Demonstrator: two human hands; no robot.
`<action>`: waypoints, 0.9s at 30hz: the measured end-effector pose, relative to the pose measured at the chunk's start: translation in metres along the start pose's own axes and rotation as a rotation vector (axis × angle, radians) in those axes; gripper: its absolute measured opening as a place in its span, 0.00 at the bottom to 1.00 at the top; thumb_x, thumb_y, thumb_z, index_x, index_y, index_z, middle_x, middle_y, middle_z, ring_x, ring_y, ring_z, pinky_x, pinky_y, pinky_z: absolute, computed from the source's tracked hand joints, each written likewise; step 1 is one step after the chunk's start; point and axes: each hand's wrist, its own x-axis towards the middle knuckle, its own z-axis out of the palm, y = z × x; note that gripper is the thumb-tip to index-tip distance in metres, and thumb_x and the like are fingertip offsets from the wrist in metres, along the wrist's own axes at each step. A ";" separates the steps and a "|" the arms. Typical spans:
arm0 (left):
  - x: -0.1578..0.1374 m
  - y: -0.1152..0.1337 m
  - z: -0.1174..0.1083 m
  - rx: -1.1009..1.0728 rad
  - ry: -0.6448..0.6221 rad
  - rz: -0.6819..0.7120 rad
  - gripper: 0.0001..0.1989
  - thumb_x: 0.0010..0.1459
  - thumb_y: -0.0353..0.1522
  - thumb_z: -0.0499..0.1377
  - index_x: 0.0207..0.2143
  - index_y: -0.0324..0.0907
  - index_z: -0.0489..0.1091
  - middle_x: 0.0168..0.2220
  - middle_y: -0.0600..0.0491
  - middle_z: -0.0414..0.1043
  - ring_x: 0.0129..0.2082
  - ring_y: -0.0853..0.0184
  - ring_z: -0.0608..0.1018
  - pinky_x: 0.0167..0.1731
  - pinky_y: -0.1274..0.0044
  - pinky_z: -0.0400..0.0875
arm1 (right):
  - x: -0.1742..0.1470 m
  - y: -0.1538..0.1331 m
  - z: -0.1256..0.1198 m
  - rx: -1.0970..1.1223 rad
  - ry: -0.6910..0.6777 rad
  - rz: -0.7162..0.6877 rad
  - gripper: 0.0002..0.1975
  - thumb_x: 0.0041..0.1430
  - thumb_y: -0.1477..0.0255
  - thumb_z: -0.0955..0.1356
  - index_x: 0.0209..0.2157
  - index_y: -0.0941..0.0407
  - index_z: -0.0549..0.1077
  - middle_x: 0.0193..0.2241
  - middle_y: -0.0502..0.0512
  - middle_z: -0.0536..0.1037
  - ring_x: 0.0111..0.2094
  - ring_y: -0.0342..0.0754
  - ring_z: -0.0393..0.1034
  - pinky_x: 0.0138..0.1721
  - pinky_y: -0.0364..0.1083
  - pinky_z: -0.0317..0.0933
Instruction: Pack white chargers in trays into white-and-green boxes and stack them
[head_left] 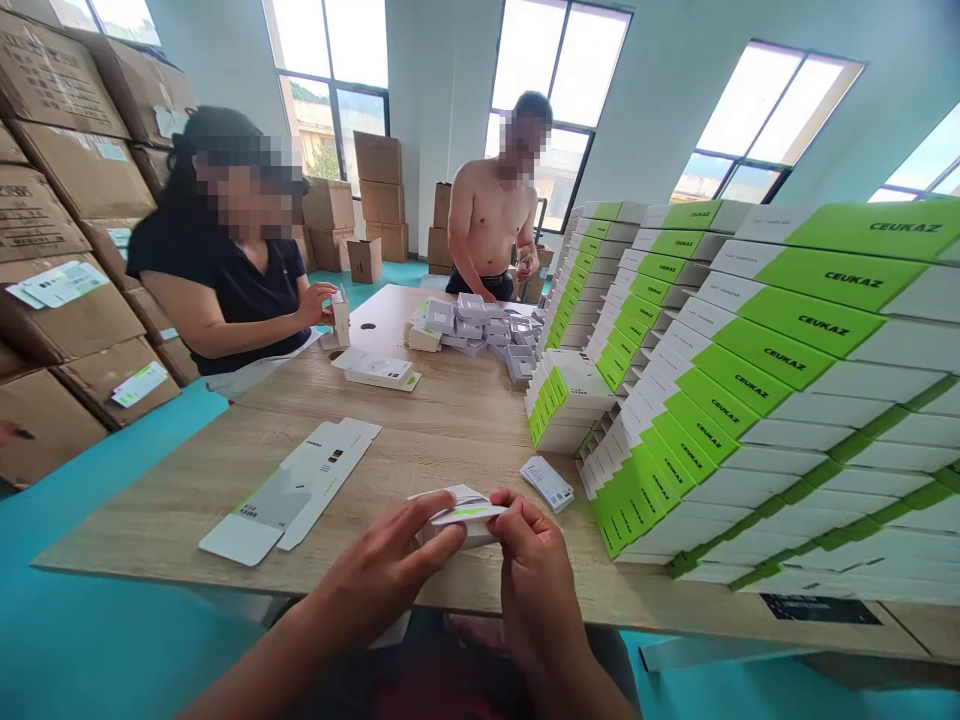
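Note:
Close to the table's front edge, a small white box [480, 533] with a green mark on its end flap is between my hands. My left hand [394, 550] grips its left side, thumb and fingers pinched at the flap. On the other side, my right hand [534, 560] pinches the flap's right corner between thumb and fingers. The flap stands partly raised; what lies inside the box is hidden. An unfolded white and grey carton [296, 487] lies flat to the left. Just right of the box rests a small stack of printed cards [547, 482].
Tall stacks of white and green boxes [720, 400] fill the table's right side. Further back are a pile of white trays [472, 322] and several flat cartons [379, 370]. One person [225, 270] handles a box at left; another person [491, 215] stands behind the table.

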 end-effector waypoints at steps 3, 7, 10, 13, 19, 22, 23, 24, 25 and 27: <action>-0.006 0.002 0.004 -0.022 0.053 -0.044 0.16 0.71 0.24 0.54 0.58 0.45 0.63 0.58 0.42 0.71 0.54 0.60 0.80 0.50 0.72 0.79 | -0.001 0.004 -0.007 -0.101 0.007 -0.190 0.12 0.56 0.64 0.72 0.39 0.53 0.70 0.38 0.56 0.81 0.37 0.52 0.78 0.38 0.48 0.73; -0.007 0.002 0.004 -0.013 0.081 -0.059 0.15 0.70 0.23 0.54 0.57 0.42 0.64 0.60 0.39 0.72 0.58 0.59 0.78 0.53 0.73 0.79 | 0.006 0.008 -0.026 -0.385 -0.095 -0.663 0.04 0.66 0.68 0.69 0.41 0.51 0.71 0.53 0.59 0.79 0.53 0.52 0.76 0.53 0.52 0.71; -0.005 0.003 0.005 -0.010 0.071 -0.038 0.14 0.71 0.23 0.53 0.56 0.40 0.65 0.59 0.39 0.73 0.59 0.59 0.78 0.56 0.72 0.77 | 0.013 0.004 -0.034 -0.653 -0.226 -0.833 0.06 0.68 0.74 0.67 0.43 0.50 0.75 0.49 0.58 0.82 0.52 0.51 0.77 0.53 0.51 0.71; -0.005 0.003 0.006 -0.022 0.076 -0.050 0.14 0.72 0.24 0.53 0.58 0.40 0.65 0.58 0.39 0.74 0.59 0.59 0.78 0.57 0.72 0.76 | 0.015 -0.004 -0.031 -0.741 -0.234 -0.859 0.08 0.68 0.75 0.66 0.43 0.51 0.77 0.45 0.56 0.82 0.47 0.49 0.79 0.49 0.48 0.72; -0.016 -0.006 0.009 -0.139 0.070 -0.072 0.16 0.71 0.23 0.54 0.57 0.44 0.65 0.58 0.41 0.73 0.56 0.61 0.80 0.52 0.75 0.79 | 0.010 -0.010 -0.020 -0.748 -0.141 -0.830 0.06 0.66 0.75 0.67 0.37 0.52 0.76 0.40 0.56 0.83 0.44 0.49 0.78 0.47 0.46 0.71; -0.019 -0.012 0.010 -0.182 0.058 -0.075 0.17 0.70 0.22 0.53 0.58 0.43 0.65 0.58 0.42 0.73 0.57 0.62 0.79 0.54 0.74 0.77 | 0.010 -0.008 -0.017 -0.759 -0.135 -0.825 0.06 0.65 0.76 0.67 0.35 0.52 0.75 0.39 0.55 0.82 0.42 0.48 0.78 0.45 0.45 0.71; -0.020 -0.013 0.011 -0.186 0.062 -0.075 0.18 0.70 0.21 0.53 0.59 0.43 0.65 0.58 0.42 0.73 0.57 0.62 0.79 0.55 0.74 0.77 | 0.010 -0.008 -0.016 -0.765 -0.127 -0.825 0.05 0.65 0.76 0.67 0.35 0.52 0.74 0.39 0.54 0.81 0.42 0.47 0.78 0.44 0.45 0.71; -0.019 -0.013 0.011 -0.185 0.065 -0.079 0.18 0.70 0.21 0.53 0.59 0.42 0.65 0.57 0.41 0.73 0.58 0.62 0.78 0.56 0.73 0.76 | 0.010 -0.008 -0.016 -0.773 -0.116 -0.825 0.05 0.65 0.76 0.67 0.35 0.52 0.74 0.39 0.54 0.81 0.42 0.47 0.78 0.44 0.44 0.71; -0.019 -0.012 0.011 -0.181 0.068 -0.084 0.19 0.69 0.20 0.52 0.59 0.42 0.65 0.57 0.41 0.74 0.58 0.62 0.78 0.56 0.73 0.76 | 0.010 -0.008 -0.017 -0.783 -0.111 -0.826 0.06 0.65 0.76 0.67 0.35 0.52 0.74 0.39 0.54 0.81 0.42 0.47 0.77 0.44 0.44 0.71; -0.017 -0.010 0.009 -0.165 0.081 -0.095 0.20 0.69 0.19 0.52 0.59 0.42 0.65 0.57 0.42 0.75 0.58 0.62 0.78 0.57 0.73 0.76 | 0.012 -0.007 -0.021 -0.809 -0.140 -0.832 0.05 0.66 0.76 0.67 0.37 0.52 0.74 0.41 0.54 0.81 0.44 0.47 0.77 0.46 0.45 0.71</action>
